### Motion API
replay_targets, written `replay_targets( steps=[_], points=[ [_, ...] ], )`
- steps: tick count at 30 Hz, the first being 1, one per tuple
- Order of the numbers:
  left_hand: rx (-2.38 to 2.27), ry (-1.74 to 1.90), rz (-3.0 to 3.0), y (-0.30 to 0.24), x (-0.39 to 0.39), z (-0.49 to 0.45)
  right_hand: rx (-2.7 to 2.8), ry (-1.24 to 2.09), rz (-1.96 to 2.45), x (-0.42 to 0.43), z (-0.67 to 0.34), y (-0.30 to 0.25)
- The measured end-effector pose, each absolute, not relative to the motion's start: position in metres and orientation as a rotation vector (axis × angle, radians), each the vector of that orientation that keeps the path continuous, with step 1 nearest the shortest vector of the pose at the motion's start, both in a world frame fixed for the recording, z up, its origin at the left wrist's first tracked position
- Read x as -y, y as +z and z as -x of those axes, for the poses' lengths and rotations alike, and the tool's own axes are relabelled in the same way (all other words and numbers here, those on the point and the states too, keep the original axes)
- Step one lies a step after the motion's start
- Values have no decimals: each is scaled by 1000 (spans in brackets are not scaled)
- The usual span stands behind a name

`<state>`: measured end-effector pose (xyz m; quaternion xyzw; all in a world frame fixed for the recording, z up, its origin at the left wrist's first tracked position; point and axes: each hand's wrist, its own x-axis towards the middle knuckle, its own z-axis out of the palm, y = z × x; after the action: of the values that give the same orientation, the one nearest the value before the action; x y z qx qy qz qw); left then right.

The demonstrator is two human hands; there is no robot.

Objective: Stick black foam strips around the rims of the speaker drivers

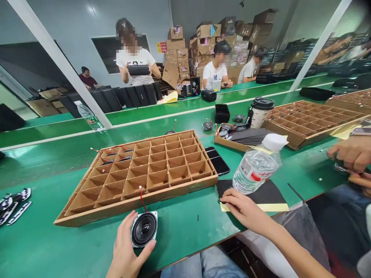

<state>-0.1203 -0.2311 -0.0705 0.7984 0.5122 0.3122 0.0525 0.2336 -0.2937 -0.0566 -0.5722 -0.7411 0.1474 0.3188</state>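
My left hand (126, 247) has its fingers and thumb around the square frame of a small loudspeaker (144, 229), which faces up on the green bench. A red wire with a white plug runs from it toward the divided cardboard tray (107, 211). My right hand (246, 212) is at the left corner of a black sheet with yellow backing (269, 191), its fingertips pinched together on the edge. A clear water bottle (255, 170) with a white cap stands on that sheet, just beyond my right hand. Several wired parts sit in the tray's far left cells.
A phone (218, 160) lies against the tray's right side. Beyond the bottle are a shallow box of black strips (246, 139), a lidded cup (261, 112) and another divided tray (313, 123). A co-worker's hands (353, 154) are at the right. Patterned pieces (14, 204) lie left.
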Motion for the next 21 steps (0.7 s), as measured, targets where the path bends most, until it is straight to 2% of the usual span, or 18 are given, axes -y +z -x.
replay_targets(
  steps=[5,11,18,21],
  points=[
    [-1385,897,-2266,-74,228,121,2044,366,1631,296,-235,-56],
    [-1431,911,-2118,-76,227,121,2102,371,1703,293,-233,-49],
    [-1479,954,-2031,-74,232,116,1805,388,1598,302,-237,-57],
    [-1502,965,-1985,-73,234,115,1672,294,1606,316,-244,-56]
  ],
)
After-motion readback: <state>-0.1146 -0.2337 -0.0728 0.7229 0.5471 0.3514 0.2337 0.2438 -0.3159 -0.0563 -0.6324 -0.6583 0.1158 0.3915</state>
